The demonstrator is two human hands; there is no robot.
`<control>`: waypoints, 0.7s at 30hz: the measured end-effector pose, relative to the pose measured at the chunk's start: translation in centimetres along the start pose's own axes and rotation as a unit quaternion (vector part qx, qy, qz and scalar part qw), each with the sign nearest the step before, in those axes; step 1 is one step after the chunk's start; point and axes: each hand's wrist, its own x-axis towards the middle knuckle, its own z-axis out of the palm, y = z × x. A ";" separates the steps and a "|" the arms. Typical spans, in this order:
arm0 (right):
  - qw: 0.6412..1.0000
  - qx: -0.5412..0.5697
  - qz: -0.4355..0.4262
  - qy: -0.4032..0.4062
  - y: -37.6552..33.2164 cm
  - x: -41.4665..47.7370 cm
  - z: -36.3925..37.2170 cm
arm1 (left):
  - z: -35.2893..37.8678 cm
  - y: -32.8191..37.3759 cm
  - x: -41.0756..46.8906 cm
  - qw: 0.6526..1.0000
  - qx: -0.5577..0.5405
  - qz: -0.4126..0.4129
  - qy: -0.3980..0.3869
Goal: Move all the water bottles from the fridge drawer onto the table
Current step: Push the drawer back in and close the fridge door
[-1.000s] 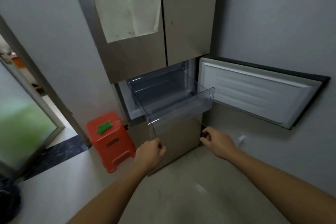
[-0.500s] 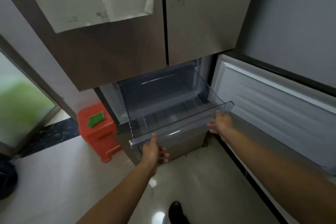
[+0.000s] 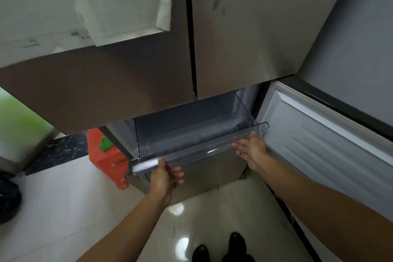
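Hands meet the front lip of the clear plastic fridge drawer, pulled out under brown steel doors. Left hand cups its left end, fingers loosely spread; right hand lies flat-fingered under its right end. Beyond the grips, the drawer's visible interior shows bare plastic.

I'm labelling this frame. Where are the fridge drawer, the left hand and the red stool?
fridge drawer point(image 3: 212, 152), head view, clear front wall.
left hand point(image 3: 164, 176), head view, back of the hand.
red stool point(image 3: 102, 155), head view, its top surface.
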 end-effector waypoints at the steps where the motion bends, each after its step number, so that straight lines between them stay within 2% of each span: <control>1: 1.000 -0.002 0.003 -0.011 -0.5 0.7 0.5 | 0.0 0.7 0.8 1.000 -0.002 -0.008 -0.010; 4: 0.998 -0.011 0.005 -0.054 -2.0 2.8 1.7 | 0.8 2.1 2.9 0.999 -0.029 -0.015 -0.007; 8: 0.994 -0.037 0.019 -0.100 -3.9 4.8 2.8 | 3.0 4.4 5.2 0.986 -0.167 -0.006 0.006; 10: 0.992 -0.059 0.011 -0.111 -4.7 5.8 3.1 | 3.5 5.5 6.4 0.979 -0.203 -0.006 0.010; 15: 0.983 -0.135 -0.029 -0.120 -5.8 9.2 4.4 | 4.1 7.1 8.9 0.991 -0.127 0.040 0.014; 18: 0.984 -0.132 -0.048 -0.113 -5.8 11.0 5.7 | 4.4 7.7 10.6 0.994 -0.077 0.070 0.032; 21: 0.984 -0.116 -0.074 -0.115 -5.7 12.5 6.8 | 4.4 7.6 12.0 0.993 -0.076 0.086 0.035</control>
